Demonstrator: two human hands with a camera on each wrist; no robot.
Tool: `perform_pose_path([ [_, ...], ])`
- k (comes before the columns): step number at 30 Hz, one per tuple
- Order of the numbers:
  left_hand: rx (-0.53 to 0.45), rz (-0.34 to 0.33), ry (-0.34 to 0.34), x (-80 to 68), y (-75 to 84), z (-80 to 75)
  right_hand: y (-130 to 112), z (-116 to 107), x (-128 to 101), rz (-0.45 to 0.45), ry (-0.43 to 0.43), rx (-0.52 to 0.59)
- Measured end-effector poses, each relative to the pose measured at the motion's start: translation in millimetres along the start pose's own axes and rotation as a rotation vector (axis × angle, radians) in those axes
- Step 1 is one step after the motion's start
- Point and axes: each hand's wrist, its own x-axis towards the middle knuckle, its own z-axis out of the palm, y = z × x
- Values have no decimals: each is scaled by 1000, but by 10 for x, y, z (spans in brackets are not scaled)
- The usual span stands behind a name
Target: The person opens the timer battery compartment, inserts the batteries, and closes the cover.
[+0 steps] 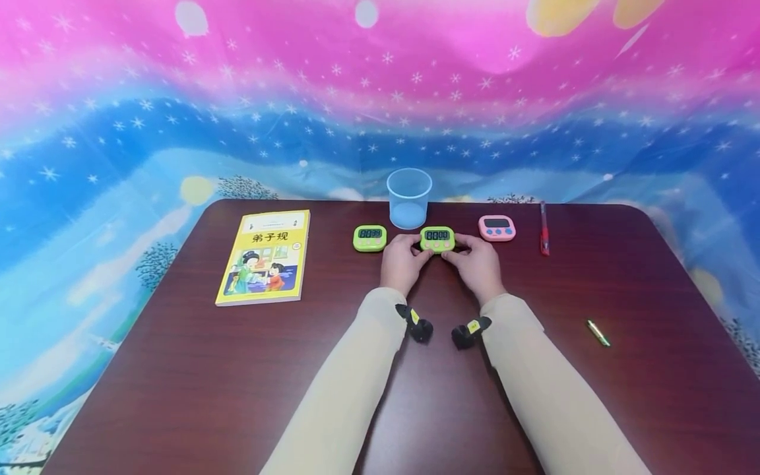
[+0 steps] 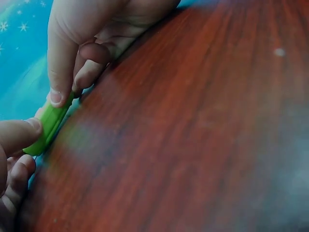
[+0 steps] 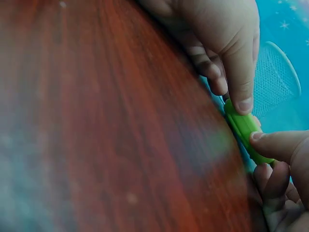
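The left hand (image 1: 402, 260) and right hand (image 1: 479, 265) pinch a green timer (image 1: 437, 241) reading "00 00" near the bench's (image 1: 196, 382) far edge, by a blue cup (image 1: 408, 206), the yellow "弟子规" book (image 1: 264, 258) toward the far-left corner.

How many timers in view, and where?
3: green timer left of the left hand; second green timer held between that hand and the right hand; pink timer between the right hand and red pen. None seems hidden.

Brown table (image 1: 196, 382), book (image 1: 264, 257), cup (image 1: 408, 201), pink timer (image 1: 497, 228), pen (image 1: 544, 231)
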Motion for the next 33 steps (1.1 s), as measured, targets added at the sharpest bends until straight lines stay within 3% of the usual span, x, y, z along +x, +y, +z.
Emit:
perform_pose_path([
  [6, 4, 7, -12, 5, 19, -49, -49, -1, 54, 41, 3, -13],
  [11, -79, 52, 17, -81, -71, -87, -41, 44, 19, 79, 15, 22],
  [16, -201, 162, 142, -201, -158, -161, -3, 66, -64, 78, 35, 65],
  [19, -198, 233, 240, -239, -183, -229, 17, 48, -95, 59, 47, 72],
  [22, -158, 253, 297, -252, -200, -284, 21, 16, -121, 50, 57, 75],
  [27, -87, 212, 270, -237, -222, -301, 23, -24, -155, 64, 59, 93],
  [33, -104, 240, 287, -193, -224, -333, 36, -48, -168, 67, 76, 98],
])
